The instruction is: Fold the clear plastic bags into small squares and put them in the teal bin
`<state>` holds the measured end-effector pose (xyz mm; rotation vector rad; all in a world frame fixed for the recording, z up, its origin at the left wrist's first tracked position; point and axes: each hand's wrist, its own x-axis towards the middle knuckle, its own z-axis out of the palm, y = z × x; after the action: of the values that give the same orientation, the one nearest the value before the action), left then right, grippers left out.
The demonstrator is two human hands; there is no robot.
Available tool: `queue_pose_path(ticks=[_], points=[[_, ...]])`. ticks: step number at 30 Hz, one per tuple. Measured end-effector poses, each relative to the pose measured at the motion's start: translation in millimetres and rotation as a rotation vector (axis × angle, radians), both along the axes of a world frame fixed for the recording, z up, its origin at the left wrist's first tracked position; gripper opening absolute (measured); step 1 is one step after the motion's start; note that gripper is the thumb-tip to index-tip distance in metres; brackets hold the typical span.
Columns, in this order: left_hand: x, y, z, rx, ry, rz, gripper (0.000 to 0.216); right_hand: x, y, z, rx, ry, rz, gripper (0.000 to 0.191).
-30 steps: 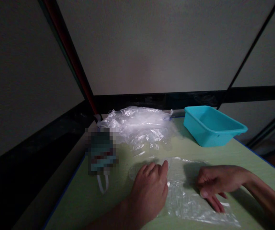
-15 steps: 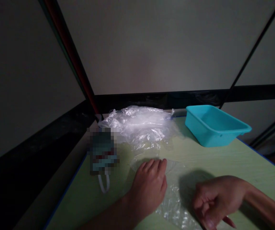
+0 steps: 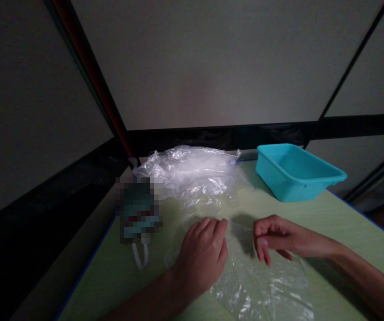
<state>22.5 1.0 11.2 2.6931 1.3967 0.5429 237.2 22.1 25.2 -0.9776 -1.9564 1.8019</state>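
Note:
A thin, clear plastic bag point(image 3: 262, 285) lies spread and wrinkled on the pale green table, running beneath both hands towards me. My left hand point(image 3: 203, 254) rests on its upper left part, fingers curled down and closed over the film; the fingertips are hidden under the hand. Above the bag's right side hovers my right hand point(image 3: 275, 236). Its fingers are bent loosely and apart, and nothing shows between them. Behind my left hand sits a heap of crumpled clear plastic bags point(image 3: 195, 171).
A turquoise plastic basin point(image 3: 299, 189) stands at the table's back right. On the left lies a pixelated dark green item point(image 3: 140, 207) with a white loop point(image 3: 140, 256). A wall panel point(image 3: 212, 67) rises behind the table point(image 3: 235, 207), whose edge is blue.
My right hand has moved up and away from me, leaving the bag's near part, which now lies more spread out. My left hand stays in nearly the same spot. The view shifted slightly.

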Motion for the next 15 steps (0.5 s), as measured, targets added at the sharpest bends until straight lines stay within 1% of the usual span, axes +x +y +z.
queue_pose_path(ticks=[1, 3, 5, 6, 8, 10, 15], points=[[1, -3, 1.8, -0.014, -0.015, -0.062, 0.025, 3, 3, 0.8, 0.072, -0.007, -0.076, 0.031], [4, -13, 5.4, -0.059, -0.025, -0.247, 0.024, 6, 8, 1.9, 0.197, -0.012, -0.182, 0.030], [9, -23, 7.0, -0.106, 0.001, -0.447, 0.028, 6, 9, 1.9, 0.330, -0.012, -0.227, 0.027], [12, -27, 6.7, -0.113, 0.021, -0.518, 0.030, 5, 9, 1.5, 0.403, -0.020, -0.224, 0.026], [17, -34, 4.2, -0.099, 0.050, -0.576, 0.026, 2, 7, -0.4, 0.541, -0.059, -0.178, 0.026], [20, -38, 1.2, -0.098, 0.059, -0.583, 0.021, 0, 7, -3.4, 0.631, -0.105, -0.132, 0.027], [20, -40, -4.3, -0.155, -0.004, -0.644, 0.021, 2, 10, -10.1, 0.734, -0.144, -0.125, 0.027]])
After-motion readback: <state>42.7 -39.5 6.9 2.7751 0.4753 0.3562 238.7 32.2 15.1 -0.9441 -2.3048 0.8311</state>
